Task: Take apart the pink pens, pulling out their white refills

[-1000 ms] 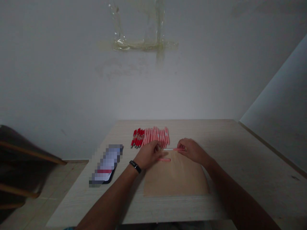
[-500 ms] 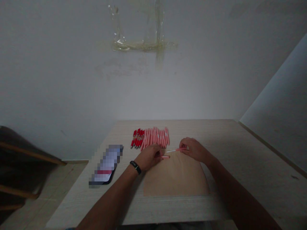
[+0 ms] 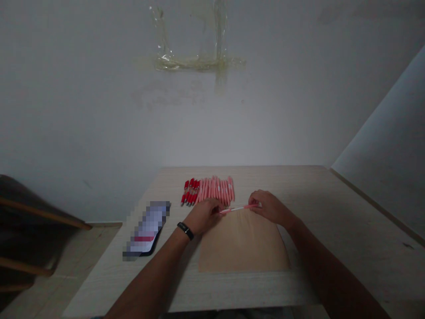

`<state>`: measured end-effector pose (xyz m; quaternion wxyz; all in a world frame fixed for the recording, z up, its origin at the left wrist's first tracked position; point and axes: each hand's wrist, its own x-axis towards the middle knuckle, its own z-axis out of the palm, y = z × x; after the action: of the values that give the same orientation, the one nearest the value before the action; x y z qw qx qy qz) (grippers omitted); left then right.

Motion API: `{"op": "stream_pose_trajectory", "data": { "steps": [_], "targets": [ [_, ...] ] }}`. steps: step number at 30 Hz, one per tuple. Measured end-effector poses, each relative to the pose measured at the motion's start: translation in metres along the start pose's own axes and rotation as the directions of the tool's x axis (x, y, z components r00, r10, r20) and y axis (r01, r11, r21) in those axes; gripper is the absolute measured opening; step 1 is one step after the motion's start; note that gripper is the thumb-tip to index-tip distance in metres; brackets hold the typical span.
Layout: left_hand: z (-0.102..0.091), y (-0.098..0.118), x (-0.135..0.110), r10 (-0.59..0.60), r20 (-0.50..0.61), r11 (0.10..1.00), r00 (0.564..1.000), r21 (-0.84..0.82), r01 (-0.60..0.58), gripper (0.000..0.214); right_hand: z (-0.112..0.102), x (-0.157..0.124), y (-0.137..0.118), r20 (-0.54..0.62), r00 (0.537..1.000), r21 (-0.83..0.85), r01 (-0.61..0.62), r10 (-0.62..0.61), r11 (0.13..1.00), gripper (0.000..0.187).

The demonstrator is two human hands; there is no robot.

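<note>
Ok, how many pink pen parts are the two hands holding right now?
2 visible: one pink pen part in the left hand, another pink part in the right hand. Fingers could hide more.

There are two hands, one left hand point(image 3: 206, 216) and one right hand point(image 3: 268, 207), with one pen point(image 3: 237, 208) between them, one wristband point(image 3: 186, 230), one phone point(image 3: 148, 227) and one brown sheet point(image 3: 245, 248) on one table point(image 3: 305, 190). Roughly ten pink pens point(image 3: 214, 189) and about four or five red pens point(image 3: 187, 196) lie too close for an exact count. Three wooden bars point(image 3: 49, 214) and at least three strips of tape point(image 3: 186, 66) also show.
</note>
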<state>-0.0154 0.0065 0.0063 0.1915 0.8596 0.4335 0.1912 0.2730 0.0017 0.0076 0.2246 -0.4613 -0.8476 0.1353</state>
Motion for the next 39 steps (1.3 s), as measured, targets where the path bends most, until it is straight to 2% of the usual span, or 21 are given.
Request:
{"op": "stream_pose_trajectory", "data": {
  "steps": [6,22,33,39],
  "targets": [
    [-0.004,0.004,-0.001,0.034,0.015,0.999,0.999,0.011,-0.034,0.005,0.003,0.0,0.0,-0.008,1.0,-0.011,0.018,-0.018,1.0,0.005],
    [-0.004,0.013,-0.001,0.081,0.007,0.997,0.997,0.018,-0.081,0.009,0.016,0.005,-0.02,-0.035,0.992,0.032,0.124,-0.123,0.992,0.006],
    [-0.004,0.014,-0.001,0.124,-0.013,0.992,0.992,-0.033,-0.124,0.006,0.02,0.006,-0.022,-0.047,0.992,0.048,0.118,-0.116,0.992,0.008],
    [-0.005,0.014,-0.001,0.091,-0.005,0.995,0.996,-0.029,-0.091,0.009,0.018,0.004,-0.025,-0.036,0.993,0.049,0.114,-0.112,0.992,0.011]
  ]
}}
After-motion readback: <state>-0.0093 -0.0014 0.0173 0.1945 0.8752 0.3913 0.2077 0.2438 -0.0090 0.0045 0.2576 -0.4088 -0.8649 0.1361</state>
